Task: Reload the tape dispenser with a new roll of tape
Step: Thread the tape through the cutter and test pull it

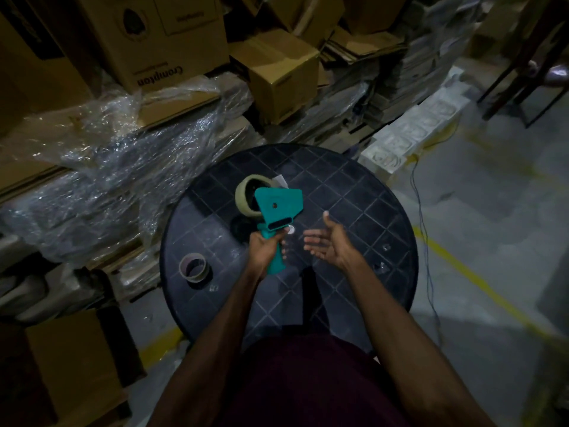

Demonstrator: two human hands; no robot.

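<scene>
The scene is dim and underexposed, with the brightest light falling on the floor (480,192) to the right of the desk (354,192) and small glints on the crumpled plastic wrap (129,155) beyond its left edge. The near corners sink into deep shadow, and the dark desk top shows only a faint sheen. Wide-angle distortion bends the cardboard boxes (172,41) toward the frame edges, and detail is soft and noisy throughout.

Dim room; cardboard boxes (160,35) stacked, grey floor (492,211), round black table (354,195).
</scene>
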